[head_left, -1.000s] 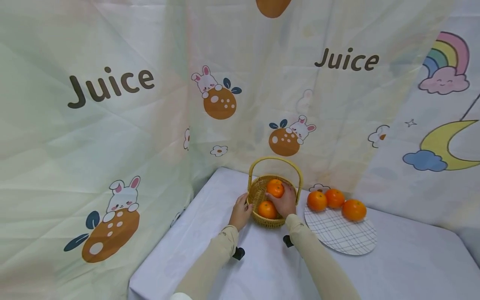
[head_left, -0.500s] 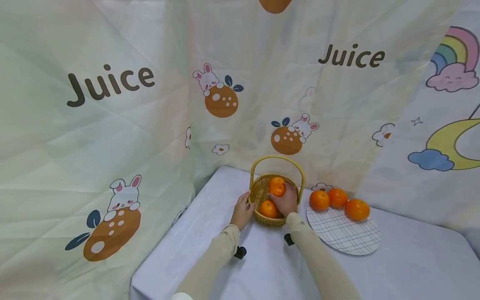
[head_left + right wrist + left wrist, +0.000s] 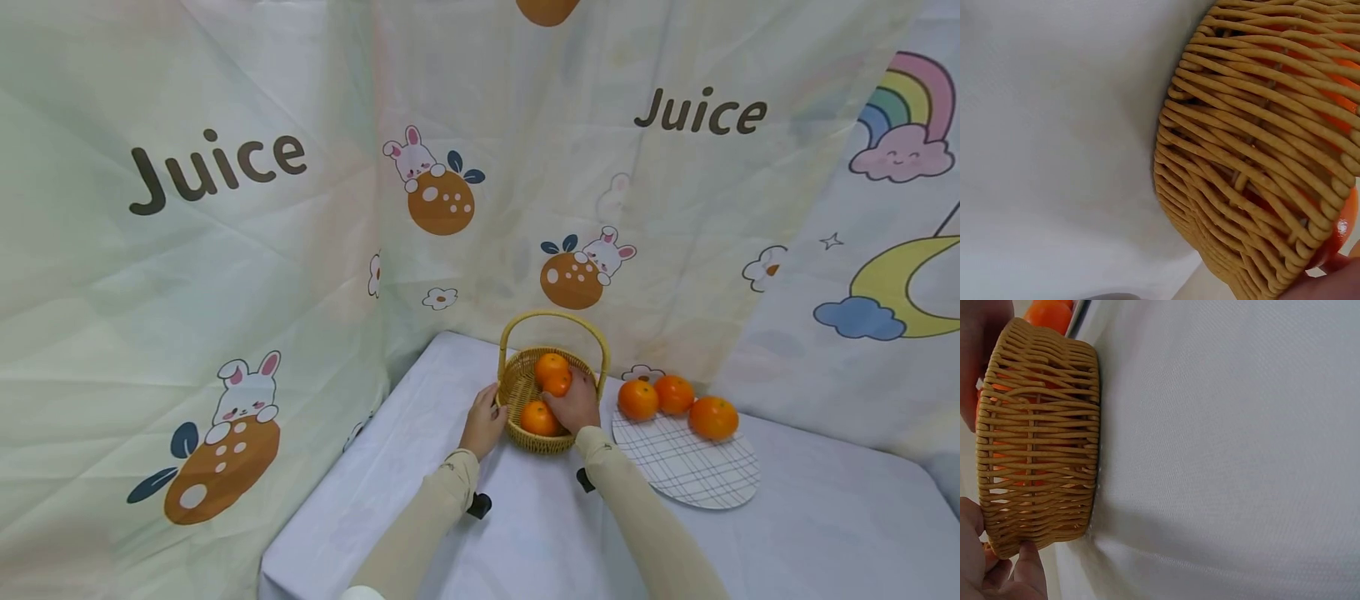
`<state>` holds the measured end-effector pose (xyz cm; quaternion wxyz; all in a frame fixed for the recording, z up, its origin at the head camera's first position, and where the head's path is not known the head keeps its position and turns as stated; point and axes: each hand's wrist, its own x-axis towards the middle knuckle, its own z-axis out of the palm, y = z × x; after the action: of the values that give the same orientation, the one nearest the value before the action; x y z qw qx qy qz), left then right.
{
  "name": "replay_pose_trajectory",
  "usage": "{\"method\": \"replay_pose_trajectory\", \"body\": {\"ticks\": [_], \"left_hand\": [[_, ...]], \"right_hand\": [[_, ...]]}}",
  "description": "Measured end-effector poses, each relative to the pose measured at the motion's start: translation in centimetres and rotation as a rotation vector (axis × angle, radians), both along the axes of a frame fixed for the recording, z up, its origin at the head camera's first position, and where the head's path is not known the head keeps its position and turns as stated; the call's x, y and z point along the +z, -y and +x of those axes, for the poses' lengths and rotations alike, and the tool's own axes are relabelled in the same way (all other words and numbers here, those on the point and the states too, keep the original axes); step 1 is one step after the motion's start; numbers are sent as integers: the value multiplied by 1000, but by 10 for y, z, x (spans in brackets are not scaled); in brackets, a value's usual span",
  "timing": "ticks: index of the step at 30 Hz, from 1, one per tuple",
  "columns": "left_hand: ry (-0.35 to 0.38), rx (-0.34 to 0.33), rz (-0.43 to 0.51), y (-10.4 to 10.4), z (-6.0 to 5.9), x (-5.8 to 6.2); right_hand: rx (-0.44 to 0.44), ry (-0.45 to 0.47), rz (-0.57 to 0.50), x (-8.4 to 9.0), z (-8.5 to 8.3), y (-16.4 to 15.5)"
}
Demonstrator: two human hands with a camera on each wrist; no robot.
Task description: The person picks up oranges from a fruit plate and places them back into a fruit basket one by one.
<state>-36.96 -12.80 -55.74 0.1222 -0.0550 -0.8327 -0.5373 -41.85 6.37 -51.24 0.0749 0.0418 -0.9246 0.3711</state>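
Lower now than a second ago, the orange (image 3: 558,384) in our right hand (image 3: 576,403) has sunk into the wicker basket (image 3: 519,385), beside two oranges already inside. Going left to right: our left hand (image 3: 482,423) rests against the basket's outer wall with fingers loosely bent, as before; our right grip curls round the orange; three more oranges (image 3: 674,394) sit on the checked plate (image 3: 686,471) on the bench (image 3: 825,525).
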Motion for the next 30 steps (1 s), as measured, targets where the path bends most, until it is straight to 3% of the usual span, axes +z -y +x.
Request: {"method": "replay_pose_trajectory", "body": {"ticks": [9,30], "left_hand": [[15,4,-3,-1,1,1],[2,3,-10,0,2,2]], "right_hand": [[-11,49,34,2,0,-1],[23,-7,12,-1,2,-3]]}}
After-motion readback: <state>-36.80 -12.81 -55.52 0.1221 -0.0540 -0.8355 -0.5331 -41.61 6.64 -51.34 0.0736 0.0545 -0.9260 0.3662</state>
